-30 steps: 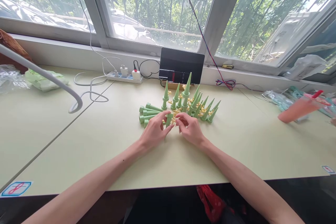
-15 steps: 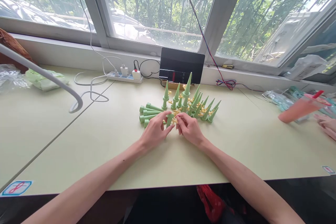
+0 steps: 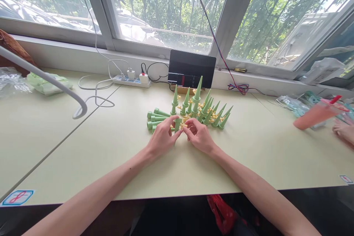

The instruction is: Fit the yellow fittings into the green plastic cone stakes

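Observation:
My left hand [image 3: 162,132] is closed around a green plastic plant-watering spike [image 3: 177,124], held with its wide collar up. Thumb and fingers of my right hand [image 3: 199,135] pinch a small yellow valve [image 3: 183,126] against the side of that spike. Whether the valve is seated in it I cannot tell. Behind my hands several green spikes with yellow valves stand point up, the tallest green spike [image 3: 196,96] in the middle. Left of them several loose green tubes [image 3: 159,118] lie on their sides, partly hidden by my left hand.
A black tablet [image 3: 192,67] leans by the window, with a power strip [image 3: 132,81] to its left. A white curved arm [image 3: 55,75] crosses the left side. On the right are a tilted pink drink cup [image 3: 315,115] and another person's hand [image 3: 344,129].
My right hand's fingers have shifted slightly around the yellow valve, which shows more now. My left hand and the spike are nearly still.

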`<state>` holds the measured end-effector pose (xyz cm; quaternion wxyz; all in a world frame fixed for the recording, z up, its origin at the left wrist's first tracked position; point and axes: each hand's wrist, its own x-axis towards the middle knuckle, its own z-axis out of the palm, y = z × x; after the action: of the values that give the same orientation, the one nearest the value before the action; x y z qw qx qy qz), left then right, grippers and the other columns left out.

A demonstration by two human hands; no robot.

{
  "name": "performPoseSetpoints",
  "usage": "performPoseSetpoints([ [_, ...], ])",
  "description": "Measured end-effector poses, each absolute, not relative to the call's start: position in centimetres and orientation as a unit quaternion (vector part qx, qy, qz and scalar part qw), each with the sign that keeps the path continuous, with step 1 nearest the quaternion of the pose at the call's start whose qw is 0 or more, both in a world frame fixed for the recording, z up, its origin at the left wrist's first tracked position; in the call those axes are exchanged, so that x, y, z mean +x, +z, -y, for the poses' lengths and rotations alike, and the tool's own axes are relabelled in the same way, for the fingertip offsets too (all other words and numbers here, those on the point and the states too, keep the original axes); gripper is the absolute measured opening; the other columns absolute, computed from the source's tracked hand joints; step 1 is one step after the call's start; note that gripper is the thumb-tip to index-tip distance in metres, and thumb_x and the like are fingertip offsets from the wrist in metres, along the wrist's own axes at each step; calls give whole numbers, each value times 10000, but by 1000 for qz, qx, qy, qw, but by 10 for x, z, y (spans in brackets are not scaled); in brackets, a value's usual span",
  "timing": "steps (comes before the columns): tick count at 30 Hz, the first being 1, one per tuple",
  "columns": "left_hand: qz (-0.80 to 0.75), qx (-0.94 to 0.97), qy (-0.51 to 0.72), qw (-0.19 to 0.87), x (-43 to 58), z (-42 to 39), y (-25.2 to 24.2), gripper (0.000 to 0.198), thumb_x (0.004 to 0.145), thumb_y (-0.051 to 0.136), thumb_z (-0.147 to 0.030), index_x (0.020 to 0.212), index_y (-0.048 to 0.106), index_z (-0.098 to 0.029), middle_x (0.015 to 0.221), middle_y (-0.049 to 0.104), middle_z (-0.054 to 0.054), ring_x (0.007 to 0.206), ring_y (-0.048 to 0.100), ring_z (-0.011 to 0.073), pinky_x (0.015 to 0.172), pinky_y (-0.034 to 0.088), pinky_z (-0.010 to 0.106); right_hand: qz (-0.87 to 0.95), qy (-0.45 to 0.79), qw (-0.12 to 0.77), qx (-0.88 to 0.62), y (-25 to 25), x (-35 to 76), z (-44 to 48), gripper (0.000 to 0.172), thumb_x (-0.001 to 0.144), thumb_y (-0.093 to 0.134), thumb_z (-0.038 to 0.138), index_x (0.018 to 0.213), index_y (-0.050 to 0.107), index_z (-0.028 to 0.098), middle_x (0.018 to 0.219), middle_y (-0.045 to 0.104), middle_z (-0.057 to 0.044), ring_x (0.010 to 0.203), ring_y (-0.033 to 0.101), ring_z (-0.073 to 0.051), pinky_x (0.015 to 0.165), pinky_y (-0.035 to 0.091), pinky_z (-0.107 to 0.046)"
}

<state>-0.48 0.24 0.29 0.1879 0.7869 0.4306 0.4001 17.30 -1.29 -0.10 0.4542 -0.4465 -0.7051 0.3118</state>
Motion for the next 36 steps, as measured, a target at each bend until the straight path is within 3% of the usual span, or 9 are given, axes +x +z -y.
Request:
performPoseSetpoints([
  [11, -422, 790, 398, 200, -5, -2, 2, 369, 870, 591, -337, 1215, 539, -214, 886, 584, 9, 453, 422, 58, 507, 442, 236, 711, 307, 438, -457, -4, 175, 11, 286, 950, 475, 437, 811, 528, 193, 628, 572, 9, 489, 505, -114, 486, 420, -238],
  [17, -420, 791, 397, 201, -5, -2, 0, 388, 860, 609, -327, 1225, 534, -215, 902, 586, 12, 461, 431, 58, 511, 443, 235, 713, 300, 427, -469, -7, 176, 10, 391, 976, 405, 477, 719, 499, 197, 579, 555, 15, 448, 471, -104, 473, 392, -236],
  [24, -424, 789, 403, 188, -5, -3, 1, 363, 873, 592, -338, 1212, 539, -220, 884, 598, 15, 469, 433, 67, 527, 455, 241, 709, 282, 442, -471, -6, 175, 11, 272, 911, 539, 471, 883, 523, 201, 640, 580, 14, 529, 527, -129, 515, 423, -247],
  [29, -418, 793, 406, 181, -5, -3, 0, 362, 864, 601, -320, 1205, 544, -216, 880, 603, 15, 461, 427, 64, 535, 463, 245, 717, 295, 440, -454, -6, 175, 11, 263, 923, 511, 454, 857, 524, 200, 656, 593, 1, 557, 551, -140, 530, 432, -256],
  [36, -421, 791, 394, 206, -5, -2, 1, 375, 866, 591, -336, 1216, 540, -213, 913, 594, 18, 451, 429, 58, 502, 447, 236, 716, 289, 432, -467, -4, 175, 11, 317, 932, 489, 460, 750, 501, 201, 551, 504, 32, 480, 447, -116, 487, 355, -249],
])
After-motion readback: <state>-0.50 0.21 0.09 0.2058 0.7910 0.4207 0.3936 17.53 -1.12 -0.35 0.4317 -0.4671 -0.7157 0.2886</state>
